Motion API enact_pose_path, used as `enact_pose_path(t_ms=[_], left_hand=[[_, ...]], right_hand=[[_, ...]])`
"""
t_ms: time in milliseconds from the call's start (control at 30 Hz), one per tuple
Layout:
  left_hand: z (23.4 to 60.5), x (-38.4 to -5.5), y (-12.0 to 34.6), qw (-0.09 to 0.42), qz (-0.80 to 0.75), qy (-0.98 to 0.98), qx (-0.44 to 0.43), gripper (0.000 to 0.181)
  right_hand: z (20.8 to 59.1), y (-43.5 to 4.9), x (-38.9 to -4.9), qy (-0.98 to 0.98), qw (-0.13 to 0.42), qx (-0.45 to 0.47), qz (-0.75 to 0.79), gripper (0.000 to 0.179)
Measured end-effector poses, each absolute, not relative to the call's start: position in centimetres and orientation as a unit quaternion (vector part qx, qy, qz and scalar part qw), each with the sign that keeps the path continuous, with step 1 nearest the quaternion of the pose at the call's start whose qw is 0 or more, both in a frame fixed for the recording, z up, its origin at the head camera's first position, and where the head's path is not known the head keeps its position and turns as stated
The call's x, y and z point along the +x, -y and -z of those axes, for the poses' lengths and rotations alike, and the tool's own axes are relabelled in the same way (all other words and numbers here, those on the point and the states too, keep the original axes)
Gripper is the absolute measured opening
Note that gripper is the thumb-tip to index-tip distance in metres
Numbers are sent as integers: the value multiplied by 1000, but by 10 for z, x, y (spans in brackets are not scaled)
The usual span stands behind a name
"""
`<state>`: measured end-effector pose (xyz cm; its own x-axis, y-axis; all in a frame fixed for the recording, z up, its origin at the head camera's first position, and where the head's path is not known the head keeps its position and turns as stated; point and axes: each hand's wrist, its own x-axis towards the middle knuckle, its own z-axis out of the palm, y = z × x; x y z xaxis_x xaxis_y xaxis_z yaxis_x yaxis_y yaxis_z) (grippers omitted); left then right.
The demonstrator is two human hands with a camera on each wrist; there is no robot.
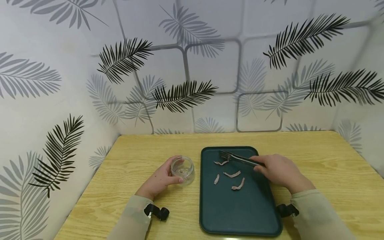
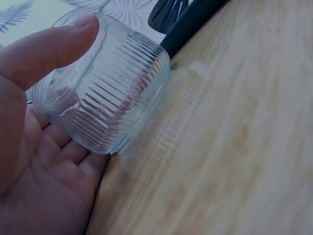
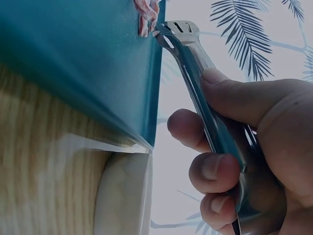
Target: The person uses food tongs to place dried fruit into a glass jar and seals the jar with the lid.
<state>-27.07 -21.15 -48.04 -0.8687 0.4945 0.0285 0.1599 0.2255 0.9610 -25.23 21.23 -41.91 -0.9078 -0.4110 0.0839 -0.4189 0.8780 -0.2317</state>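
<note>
My left hand (image 1: 159,180) holds a small clear glass jar (image 1: 183,170), thumb on the near side and fingers round the far side. Vertical ribs run round the jar's wall (image 2: 112,93), and something pinkish shows low inside it. In my right hand (image 1: 280,171) are metal tongs (image 1: 244,159), gripped between thumb and fingers. Their slotted tips reach over the far part of a dark green tray (image 1: 237,213), right at a thin, pinkish dried strip (image 1: 220,163). Nearer on the tray lie a curved strip (image 1: 233,174), a bent strip (image 1: 238,185) and a short piece (image 1: 216,179).
The tray has a raised rim and stands on a light wood-grain table (image 1: 144,146), to the right of the jar. A patterned wall (image 1: 210,76) with leaf prints rises behind the table and along its left side. Black straps (image 1: 156,210) sit on both wrists.
</note>
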Motion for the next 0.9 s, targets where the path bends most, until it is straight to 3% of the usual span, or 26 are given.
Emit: enact_pose_path(t_ms=[900], left_hand=[[480, -272, 212, 145, -584, -769, 215, 82]], right_hand=[[403, -194, -243, 955, 46, 252, -148, 43]])
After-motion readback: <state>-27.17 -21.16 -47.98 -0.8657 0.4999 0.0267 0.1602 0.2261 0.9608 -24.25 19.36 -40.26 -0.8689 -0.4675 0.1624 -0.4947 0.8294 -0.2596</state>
